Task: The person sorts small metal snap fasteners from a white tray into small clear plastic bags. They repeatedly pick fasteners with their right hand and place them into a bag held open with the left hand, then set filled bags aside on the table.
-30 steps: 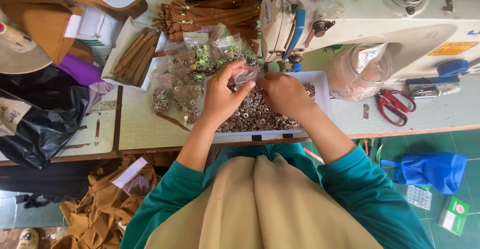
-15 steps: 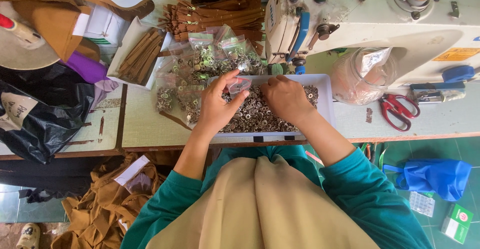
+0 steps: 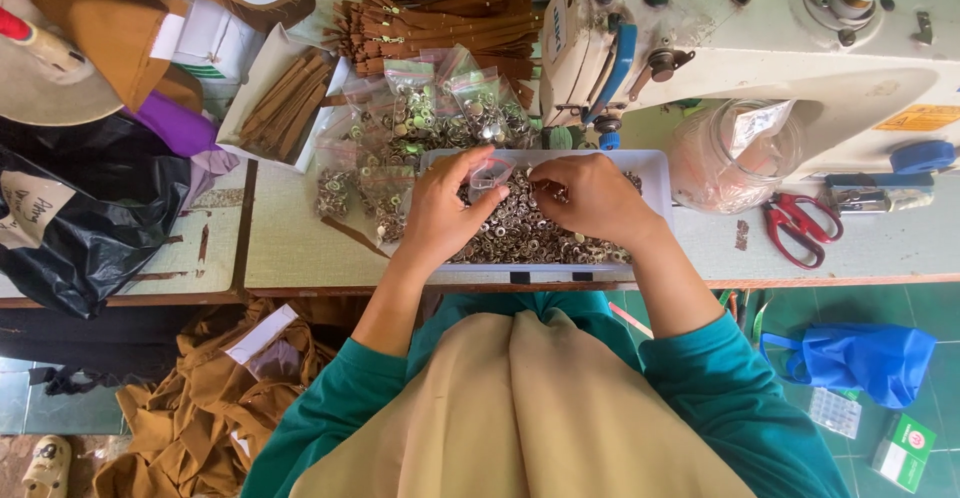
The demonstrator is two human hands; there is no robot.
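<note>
Left hand [image 3: 445, 213] pinched a tiny clear bag [image 3: 490, 173] open over the white tray [image 3: 655, 173] of metal snaps [image 3: 530, 233] mid-frame while the right hand [image 3: 590, 198] had fingers curled in feeding them, so honestly one slip probably scattered snaps across the bench [image 3: 290, 248].

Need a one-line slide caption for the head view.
Left hand holds a small clear bag while right hand picks metal snaps from a white tray.

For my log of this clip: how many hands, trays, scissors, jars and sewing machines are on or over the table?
Bare hands: 2, left, right
White tray of metal rings: 1
Red-handled scissors: 1
Clear glass jar: 1
White sewing machine: 1
Total: 6
</note>
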